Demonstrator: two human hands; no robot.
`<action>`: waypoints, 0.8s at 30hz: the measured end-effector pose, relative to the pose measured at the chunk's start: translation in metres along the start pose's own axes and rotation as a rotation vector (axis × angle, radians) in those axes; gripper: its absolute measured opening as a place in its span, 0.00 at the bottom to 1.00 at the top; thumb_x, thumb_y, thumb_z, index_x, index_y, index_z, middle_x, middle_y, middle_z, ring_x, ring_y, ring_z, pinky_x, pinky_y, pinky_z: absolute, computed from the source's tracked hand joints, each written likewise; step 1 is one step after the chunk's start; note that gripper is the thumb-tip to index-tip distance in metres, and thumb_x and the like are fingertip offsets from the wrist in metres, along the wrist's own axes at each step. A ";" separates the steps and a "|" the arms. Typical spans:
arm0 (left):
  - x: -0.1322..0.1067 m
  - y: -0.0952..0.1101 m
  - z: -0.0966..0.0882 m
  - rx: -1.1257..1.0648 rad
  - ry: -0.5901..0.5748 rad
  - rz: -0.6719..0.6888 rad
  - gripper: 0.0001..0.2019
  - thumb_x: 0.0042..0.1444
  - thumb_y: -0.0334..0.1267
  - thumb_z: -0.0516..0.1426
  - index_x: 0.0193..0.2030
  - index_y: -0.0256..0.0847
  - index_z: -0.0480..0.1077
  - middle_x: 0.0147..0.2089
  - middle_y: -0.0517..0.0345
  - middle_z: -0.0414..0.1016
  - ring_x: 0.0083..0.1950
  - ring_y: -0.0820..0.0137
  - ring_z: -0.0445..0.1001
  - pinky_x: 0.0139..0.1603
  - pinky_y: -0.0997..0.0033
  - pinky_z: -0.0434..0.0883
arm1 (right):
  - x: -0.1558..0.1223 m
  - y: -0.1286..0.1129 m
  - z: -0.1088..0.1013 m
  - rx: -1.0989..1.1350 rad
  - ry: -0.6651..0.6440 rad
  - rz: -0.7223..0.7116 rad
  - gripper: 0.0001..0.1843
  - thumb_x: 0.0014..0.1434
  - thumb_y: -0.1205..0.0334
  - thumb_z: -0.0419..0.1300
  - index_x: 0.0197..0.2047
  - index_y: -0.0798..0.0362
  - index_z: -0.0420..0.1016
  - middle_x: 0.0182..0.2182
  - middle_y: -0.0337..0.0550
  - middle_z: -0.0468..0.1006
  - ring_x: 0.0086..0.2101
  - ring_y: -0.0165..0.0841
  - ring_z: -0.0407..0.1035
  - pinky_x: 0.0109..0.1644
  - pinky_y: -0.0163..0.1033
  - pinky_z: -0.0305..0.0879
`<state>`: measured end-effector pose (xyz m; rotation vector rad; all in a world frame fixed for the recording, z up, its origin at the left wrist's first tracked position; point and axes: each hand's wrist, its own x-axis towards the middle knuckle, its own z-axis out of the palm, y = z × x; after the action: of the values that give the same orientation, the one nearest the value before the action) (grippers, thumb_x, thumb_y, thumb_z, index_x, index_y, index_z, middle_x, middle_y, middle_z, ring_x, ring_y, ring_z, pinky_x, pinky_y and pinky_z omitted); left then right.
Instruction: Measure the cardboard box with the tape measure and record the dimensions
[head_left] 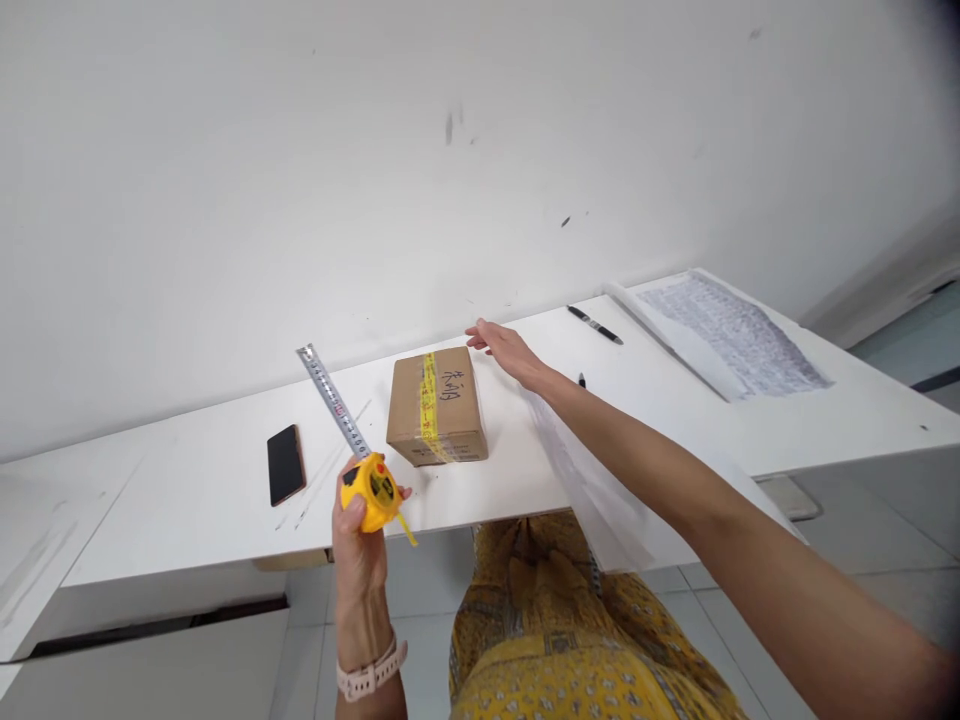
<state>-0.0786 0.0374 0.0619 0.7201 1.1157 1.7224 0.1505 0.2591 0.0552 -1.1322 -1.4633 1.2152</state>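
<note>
Yellow and plastic-cased, the tape measure (373, 492) sat gripped in the left hand (358, 545) in the head view, its numbered silver metal blade (334, 400) pointing out over the white desk (187, 500). Open and holding nothing visible, the right hand (510, 352) reached beside the far right corner of the brown cardboard box (437, 405) (whether they touched was unclear). Left of the box lay a black-screened rectangular phone (286, 465).

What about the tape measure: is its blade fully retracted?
No, the silver blade sticks out of the yellow tape measure, left of the cardboard box.
</note>
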 end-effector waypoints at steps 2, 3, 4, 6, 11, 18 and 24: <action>0.007 0.002 -0.009 0.013 0.042 0.033 0.25 0.42 0.47 0.70 0.47 0.42 0.74 0.53 0.50 0.77 0.37 0.63 0.78 0.40 0.57 0.81 | -0.017 0.005 -0.007 -0.028 -0.012 0.013 0.33 0.67 0.37 0.46 0.56 0.56 0.74 0.53 0.56 0.77 0.53 0.40 0.71 0.59 0.45 0.63; 0.012 0.001 -0.013 0.008 0.048 0.024 0.25 0.42 0.48 0.70 0.46 0.41 0.75 0.54 0.49 0.77 0.37 0.63 0.78 0.39 0.58 0.81 | -0.024 0.008 -0.008 -0.035 -0.030 0.013 0.33 0.67 0.37 0.46 0.57 0.55 0.73 0.55 0.56 0.76 0.54 0.41 0.70 0.60 0.47 0.62; 0.016 0.000 -0.015 0.000 0.043 0.002 0.25 0.42 0.48 0.70 0.46 0.41 0.75 0.55 0.49 0.77 0.36 0.64 0.78 0.39 0.57 0.81 | -0.031 0.010 -0.008 -0.036 -0.055 0.008 0.34 0.67 0.36 0.46 0.59 0.54 0.72 0.57 0.55 0.75 0.56 0.42 0.69 0.61 0.48 0.62; 0.022 -0.004 -0.016 -0.022 0.018 -0.052 0.25 0.41 0.48 0.70 0.46 0.41 0.75 0.54 0.48 0.77 0.35 0.64 0.78 0.39 0.57 0.81 | -0.041 0.014 -0.005 -0.024 -0.117 -0.012 0.35 0.66 0.34 0.46 0.62 0.50 0.70 0.62 0.53 0.71 0.59 0.42 0.66 0.63 0.50 0.61; 0.015 -0.010 -0.010 -0.036 -0.198 -0.194 0.27 0.43 0.49 0.68 0.49 0.39 0.75 0.52 0.47 0.78 0.39 0.60 0.79 0.38 0.58 0.81 | -0.048 0.007 0.000 0.023 -0.262 -0.044 0.34 0.66 0.33 0.46 0.65 0.42 0.68 0.66 0.43 0.67 0.63 0.42 0.62 0.67 0.51 0.58; 0.021 0.030 -0.020 0.044 -0.708 -0.500 0.29 0.47 0.46 0.65 0.56 0.36 0.72 0.55 0.40 0.76 0.38 0.59 0.80 0.33 0.65 0.81 | -0.040 -0.010 -0.009 0.083 -0.098 -0.062 0.37 0.66 0.31 0.42 0.59 0.46 0.75 0.61 0.48 0.73 0.60 0.44 0.66 0.66 0.54 0.59; 0.046 0.036 -0.014 0.138 -0.689 -0.556 0.28 0.53 0.46 0.59 0.59 0.33 0.69 0.50 0.39 0.79 0.33 0.62 0.80 0.26 0.69 0.79 | -0.036 -0.007 -0.011 0.098 -0.069 -0.073 0.31 0.69 0.38 0.45 0.57 0.49 0.76 0.58 0.50 0.76 0.57 0.41 0.69 0.63 0.52 0.62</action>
<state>-0.1220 0.0688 0.0884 0.8922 0.8339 0.8319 0.1670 0.2254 0.0602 -0.9717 -1.4677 1.2717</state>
